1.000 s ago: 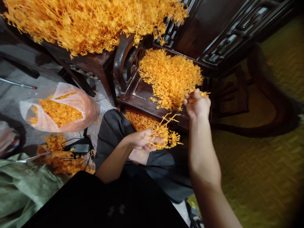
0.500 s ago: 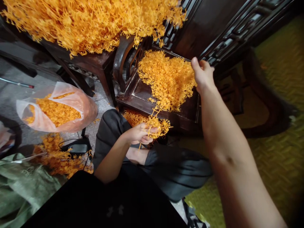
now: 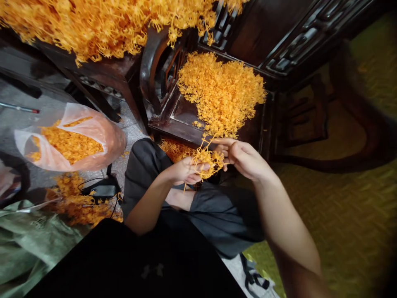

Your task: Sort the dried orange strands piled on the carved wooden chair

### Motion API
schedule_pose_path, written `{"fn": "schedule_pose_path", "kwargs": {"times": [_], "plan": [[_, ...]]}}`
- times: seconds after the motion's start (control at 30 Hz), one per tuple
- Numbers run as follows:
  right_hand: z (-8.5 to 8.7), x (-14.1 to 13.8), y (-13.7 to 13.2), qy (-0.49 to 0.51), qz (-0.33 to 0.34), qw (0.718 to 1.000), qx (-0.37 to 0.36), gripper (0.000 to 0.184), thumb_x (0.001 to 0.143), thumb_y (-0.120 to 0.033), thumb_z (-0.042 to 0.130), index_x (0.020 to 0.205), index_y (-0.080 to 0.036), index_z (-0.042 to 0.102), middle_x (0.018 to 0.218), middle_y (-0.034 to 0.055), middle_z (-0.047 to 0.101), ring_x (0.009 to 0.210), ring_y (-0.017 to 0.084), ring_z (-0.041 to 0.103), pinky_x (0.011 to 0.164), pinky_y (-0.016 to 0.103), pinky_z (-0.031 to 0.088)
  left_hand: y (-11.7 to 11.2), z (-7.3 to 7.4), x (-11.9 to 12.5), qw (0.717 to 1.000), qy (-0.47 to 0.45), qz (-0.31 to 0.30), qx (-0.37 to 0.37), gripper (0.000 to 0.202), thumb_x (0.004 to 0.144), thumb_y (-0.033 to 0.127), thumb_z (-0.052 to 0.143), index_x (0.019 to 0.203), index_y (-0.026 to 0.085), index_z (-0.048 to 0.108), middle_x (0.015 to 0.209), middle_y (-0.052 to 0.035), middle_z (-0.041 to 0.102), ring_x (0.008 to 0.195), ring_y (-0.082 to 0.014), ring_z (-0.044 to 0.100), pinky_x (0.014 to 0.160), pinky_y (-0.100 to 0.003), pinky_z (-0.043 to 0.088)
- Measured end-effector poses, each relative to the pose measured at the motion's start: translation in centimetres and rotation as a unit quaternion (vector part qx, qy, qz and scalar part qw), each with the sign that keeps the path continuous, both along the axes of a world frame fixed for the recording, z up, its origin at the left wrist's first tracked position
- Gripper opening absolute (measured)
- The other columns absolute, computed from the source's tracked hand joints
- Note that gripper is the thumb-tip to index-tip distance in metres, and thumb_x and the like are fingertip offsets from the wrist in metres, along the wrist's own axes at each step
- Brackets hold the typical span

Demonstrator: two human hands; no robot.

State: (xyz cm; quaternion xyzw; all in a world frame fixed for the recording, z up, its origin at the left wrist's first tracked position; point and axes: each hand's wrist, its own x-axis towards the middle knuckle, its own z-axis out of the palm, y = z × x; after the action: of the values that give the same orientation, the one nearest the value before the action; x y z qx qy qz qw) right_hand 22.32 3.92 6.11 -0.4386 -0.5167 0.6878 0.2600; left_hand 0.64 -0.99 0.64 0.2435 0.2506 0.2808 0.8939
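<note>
Both our hands at one orange bunch

Clock hours are read from the bunch (image 3: pixel 209 159) as centre, twelve being the top of the view. Nearest us, our black shirt (image 3: pixel 124 256) lies toward seven and our dark trousers (image 3: pixel 229 221) toward half past five. The bunch, spidery and orange, sits above our lap, in our left hand (image 3: pixel 183 170) at nine; those fingers are curled closed about it, and a few thin stems poke out toward twelve. Our right hand (image 3: pixel 246 159) comes in from three, its fingers partly bent and meeting the bunch's edge; we cannot tell whether they pinch any strand.

Between nine and ten, just beyond our left hand, more orange strands (image 3: pixel 175 150) show under the seat (image 3: pixel 186 111). On that dark wooden seat, at twelve, rests an orange pile (image 3: pixel 221 91).

Farther off, a yellowish mat (image 3: pixel 338 236) spreads toward four. A black box (image 3: pixel 104 190) lies among orange scraps (image 3: pixel 72 209) toward half past eight. The pale bag (image 3: pixel 116 138), open and holding orange bits, stands at nine; a green sack (image 3: pixel 34 244) slumps at eight. At half past ten, a large heap (image 3: pixel 93 25) covers the table (image 3: pixel 124 68) top and hangs over its edge.
</note>
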Motion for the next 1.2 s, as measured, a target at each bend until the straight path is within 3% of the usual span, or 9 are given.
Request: {"fn": "schedule_pose_path", "kwargs": {"times": [0.2,0.33,0.47,0.7,0.83,0.9,0.97,1.03,1.2], "plan": [[0.2,0.1,-0.1,-0.044,0.035,0.997,-0.049,0.047,0.075,-0.048,0.09,0.11,-0.019,0.08,0.077,0.0019,0.065,0.06,0.011,0.06,0.05,0.023,0.057,-0.4,0.0,0.9,0.997,0.062,-0.022,0.045,0.05,0.074,0.055,0.085,0.078,0.018,0.051,0.057,0.0101,0.034,0.045,-0.0023,0.024,0.044,-0.021,0.012],[0.1,0.3,0.4,-0.033,0.092,0.992,-0.078,0.041,0.076,-0.047,0.089,0.105,-0.018,0.082,0.08,0.0044,0.071,0.061,0.011,0.062,0.048,0.02,0.055,-0.7,0.2,0.7,0.988,0.101,-0.037,0.11,0.05,0.075,0.059,0.082,0.08,0.017,0.055,0.056,0.009,0.038,0.046,-0.0042,0.028,0.043,-0.022,0.019],[0.2,0.5,0.6,-0.005,0.121,0.988,-0.092,0.035,0.066,-0.038,0.096,0.092,-0.018,0.083,0.083,0.0064,0.076,0.065,0.012,0.067,0.056,0.02,0.058,-0.8,0.8,0.5,0.98,0.127,-0.043,0.148,0.047,0.078,0.057,0.08,0.079,0.017,0.056,0.058,0.006,0.045,0.049,-0.0062,0.036,0.046,-0.022,0.027],[0.2,0.6,0.2,-0.001,-0.028,0.999,-0.044,0.032,0.056,-0.038,0.1,0.065,-0.016,0.079,0.059,0.0028,0.066,0.044,0.011,0.058,0.039,0.021,0.052,-1.1,2.4,1.0,0.98,0.145,-0.026,0.137,0.041,0.074,0.048,0.082,0.075,0.017,0.056,0.058,0.0058,0.045,0.049,-0.0066,0.037,0.046,-0.021,0.027],[-0.6,4.7,1.5,-0.018,-0.203,0.979,-0.003,0.033,0.051,-0.034,0.102,0.067,-0.017,0.079,0.057,0.0022,0.065,0.042,0.008,0.055,0.039,0.018,0.049,-2.3,4.1,-1.0,0.969,0.166,-0.061,0.172,0.034,0.076,0.037,0.077,0.063,0.016,0.054,0.055,0.0048,0.045,0.05,-0.0064,0.036,0.046,-0.02,0.026],[-0.9,6.9,2.1,-0.006,-0.292,0.956,0.024,0.033,0.052,-0.034,0.102,0.07,-0.02,0.078,0.06,0.0003,0.065,0.046,0.006,0.056,0.04,0.015,0.049,-2.7,4.7,-2.1,0.966,0.188,-0.032,0.175,0.031,0.077,0.035,0.075,0.063,0.015,0.056,0.055,0.0043,0.046,0.05,-0.0061,0.036,0.046,-0.02,0.025],[-1.1,7.7,1.9,0.011,-0.301,0.953,0.025,0.036,0.055,-0.036,0.101,0.081,-0.022,0.08,0.067,-0.0009,0.066,0.052,0.007,0.058,0.043,0.016,0.052,-2.6,4.8,-2.5,0.971,0.184,0.041,0.146,0.032,0.076,0.039,0.077,0.067,0.015,0.058,0.057,0.0045,0.047,0.051,-0.0056,0.037,0.047,-0.019,0.026],[-1.1,6.6,0.9,0.026,-0.254,0.967,0.008,0.043,0.058,-0.037,0.099,0.094,-0.023,0.081,0.074,0.0,0.068,0.059,0.009,0.061,0.049,0.02,0.055,-2.1,4.3,-2.0,0.978,0.147,0.089,0.114,0.039,0.073,0.045,0.081,0.07,0.016,0.055,0.058,0.0062,0.045,0.049,-0.0044,0.034,0.047,-0.019,0.025],[-1.1,0.2,-2.8,0.079,-0.212,0.973,0.048,0.033,0.078,-0.046,0.086,0.101,-0.024,0.077,0.072,-0.0006,0.057,0.061,0.011,0.051,0.054,0.026,0.047,-1.1,2.8,0.1,0.993,0.049,0.077,0.075,0.052,0.077,0.055,0.08,0.07,0.021,0.042,0.052,0.0125,0.027,0.043,-0.0026,0.018,0.043,-0.019,0.013]]}}
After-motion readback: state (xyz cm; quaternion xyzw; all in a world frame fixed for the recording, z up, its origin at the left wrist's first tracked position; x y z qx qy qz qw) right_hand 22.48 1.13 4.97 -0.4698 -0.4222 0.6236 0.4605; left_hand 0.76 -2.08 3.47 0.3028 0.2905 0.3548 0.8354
